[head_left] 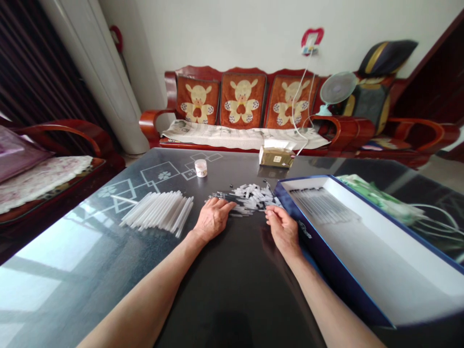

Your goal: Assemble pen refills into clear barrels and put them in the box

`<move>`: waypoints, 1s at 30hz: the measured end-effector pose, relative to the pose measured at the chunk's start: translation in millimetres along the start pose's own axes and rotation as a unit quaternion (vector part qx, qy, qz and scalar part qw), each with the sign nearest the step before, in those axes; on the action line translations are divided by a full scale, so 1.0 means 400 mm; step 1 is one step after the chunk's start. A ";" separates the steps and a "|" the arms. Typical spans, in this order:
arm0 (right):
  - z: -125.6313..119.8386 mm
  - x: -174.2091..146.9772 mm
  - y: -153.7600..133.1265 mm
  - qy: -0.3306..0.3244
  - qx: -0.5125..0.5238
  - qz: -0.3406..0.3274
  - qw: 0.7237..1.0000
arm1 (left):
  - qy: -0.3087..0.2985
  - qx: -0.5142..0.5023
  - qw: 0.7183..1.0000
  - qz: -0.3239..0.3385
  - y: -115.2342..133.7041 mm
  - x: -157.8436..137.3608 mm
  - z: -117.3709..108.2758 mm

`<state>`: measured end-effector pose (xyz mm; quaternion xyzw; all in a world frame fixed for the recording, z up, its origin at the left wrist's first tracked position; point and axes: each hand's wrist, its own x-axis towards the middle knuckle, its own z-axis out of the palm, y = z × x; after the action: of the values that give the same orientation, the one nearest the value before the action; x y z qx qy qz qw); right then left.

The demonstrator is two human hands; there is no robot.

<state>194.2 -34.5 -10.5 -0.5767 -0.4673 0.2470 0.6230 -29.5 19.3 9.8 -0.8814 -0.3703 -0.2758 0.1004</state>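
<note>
My left hand (pixel 213 218) lies palm down at the near left edge of a heap of small white plastic pieces (pixel 255 193). Its fingers rest on thin dark sticks that look like pen refills (pixel 226 196); their tips are partly hidden. At the heap's right side, my right hand (pixel 283 229) is closed in a pinch, with a thin dark stick at its fingertips. To the left lies a row of translucent white tubes (pixel 159 210), like pen barrels. Beside my right hand, a blue box (pixel 328 256) with a white inside holds a row of slim clear pens (pixel 324 205).
A small round white tub (pixel 200 168) and a tissue box (pixel 276 157) stand farther back on the dark glossy table (pixel 217 290). Green-and-white plastic packaging (pixel 380 198) lies behind the blue box. Beyond the table are a wooden sofa (pixel 152 128) and a small fan (pixel 338 88).
</note>
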 end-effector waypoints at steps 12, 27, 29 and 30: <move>0.064 -0.059 -0.043 -0.078 0.051 0.030 0.995 | -0.110 -0.044 0.992 0.046 0.081 -0.005 -0.007; -0.047 -0.005 -0.037 -0.088 -0.560 -0.144 0.811 | -0.127 -0.089 0.988 -0.004 0.069 0.001 -0.019; -0.046 -0.004 -0.036 -0.090 -0.554 -0.141 0.816 | -0.126 -0.097 0.987 -0.007 0.071 0.002 -0.020; -0.045 -0.004 -0.037 -0.088 -0.547 -0.142 0.821 | -0.125 -0.099 0.987 -0.009 0.072 0.003 -0.020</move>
<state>205.7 -47.8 4.8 -0.7254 -0.6554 -0.0904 0.1899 -11.7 -3.4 17.8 -0.9110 -0.3590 -0.1997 -0.0375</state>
